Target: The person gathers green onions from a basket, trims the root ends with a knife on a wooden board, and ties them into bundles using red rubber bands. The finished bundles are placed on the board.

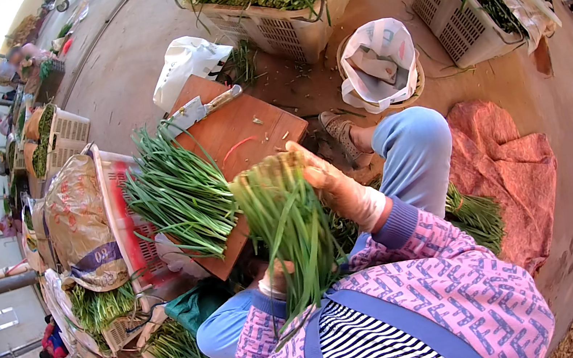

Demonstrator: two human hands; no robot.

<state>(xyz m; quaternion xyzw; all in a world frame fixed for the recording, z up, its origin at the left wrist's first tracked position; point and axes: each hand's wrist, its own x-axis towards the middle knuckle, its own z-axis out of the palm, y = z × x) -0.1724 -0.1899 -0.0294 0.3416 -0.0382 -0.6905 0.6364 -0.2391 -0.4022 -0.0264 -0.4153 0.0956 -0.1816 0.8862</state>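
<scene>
A bunch of garlic chives (285, 212) is held up in front of my lap, its pale stem ends uppermost and its green leaves hanging toward my chest. My right hand (339, 185) grips the side of the bunch near the stem ends, which are blurred. Lower down, my left hand (278, 279) holds the leaves; some of its fingers are hidden behind them. Just beyond lies another pile of chives (184, 193) on a brown wooden board (240, 119). A cleaver (200, 109) rests along the board's far edge, beside a red band (238, 150).
Plastic crates of greens stand ahead (264, 22), at the right (461, 17) and at the left (114, 203). A bag-lined basket (380, 67) sits near my foot. Tied chives (475, 215) lie by a reddish sack (510, 169) on the floor. Other people work far left.
</scene>
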